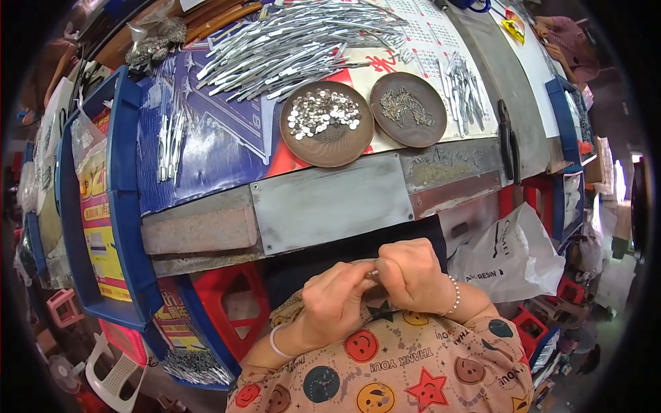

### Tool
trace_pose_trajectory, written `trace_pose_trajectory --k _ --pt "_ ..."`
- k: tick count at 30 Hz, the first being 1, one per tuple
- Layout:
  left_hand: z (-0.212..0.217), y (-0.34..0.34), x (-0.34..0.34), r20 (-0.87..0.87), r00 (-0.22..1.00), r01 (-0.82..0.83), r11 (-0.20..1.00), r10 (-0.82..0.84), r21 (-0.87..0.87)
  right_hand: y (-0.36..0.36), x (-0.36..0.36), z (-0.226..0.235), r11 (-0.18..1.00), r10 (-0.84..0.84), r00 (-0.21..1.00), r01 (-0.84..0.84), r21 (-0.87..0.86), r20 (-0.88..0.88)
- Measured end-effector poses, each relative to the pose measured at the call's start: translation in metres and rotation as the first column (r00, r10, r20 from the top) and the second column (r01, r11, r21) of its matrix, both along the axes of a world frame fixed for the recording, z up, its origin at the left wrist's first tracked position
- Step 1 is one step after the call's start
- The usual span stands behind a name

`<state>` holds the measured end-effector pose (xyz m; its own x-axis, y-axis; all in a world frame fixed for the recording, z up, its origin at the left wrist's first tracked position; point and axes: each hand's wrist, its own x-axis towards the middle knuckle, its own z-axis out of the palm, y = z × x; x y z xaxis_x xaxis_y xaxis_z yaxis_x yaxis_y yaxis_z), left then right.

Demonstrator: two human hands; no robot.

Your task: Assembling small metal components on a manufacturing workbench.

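- Just off the near edge of the table, about the middle, the left hand is curled, its thumb and fingertips pinching a small metal piece, mostly hidden by the fingers.
- Against it, the right hand is bent the same way, its fingertips closed on that same piece; what exactly it is, I cannot tell.
- Beyond the hands, along the middle of the near edge, lies a pale metal plate, screwed at its corners; a wooden bar runs to its left.
- Behind the plate sit two brown dishes side by side: the left dish holds round silvery discs, the right dish small brass-toned pins.
- Toward the far edge spreads a large heap of slim silvery strips; smaller bunches lie near the left edge and right of the dishes.
- Near the right end of the near edge rests a black-handled tool.
- Off the left edge stands a blue tray with printed sheets in it.
- Below the near edge, right of the hands, is a whitish plastic bag.
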<state>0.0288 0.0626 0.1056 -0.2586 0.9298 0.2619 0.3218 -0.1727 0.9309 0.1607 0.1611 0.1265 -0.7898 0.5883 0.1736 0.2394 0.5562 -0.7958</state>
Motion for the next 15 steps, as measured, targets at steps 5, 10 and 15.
trace_pose_trajectory --k 5,10,15 --pt "0.008 0.001 -0.003 0.029 0.999 0.019 0.998 -0.017 -0.06 0.005 0.005 -0.009 0.924 0.041 0.998 -0.056 -0.378 -0.047" --pt "0.006 0.0 -0.009 0.09 0.996 -0.007 0.999 0.012 -0.046 -0.002 0.004 -0.021 0.812 -0.145 0.971 0.007 -0.583 -0.19" --pt "-0.01 -0.006 -0.001 0.304 0.952 -0.013 0.996 0.041 -0.094 -0.008 -0.009 -0.023 0.986 -0.126 0.948 0.087 -0.143 -0.292"
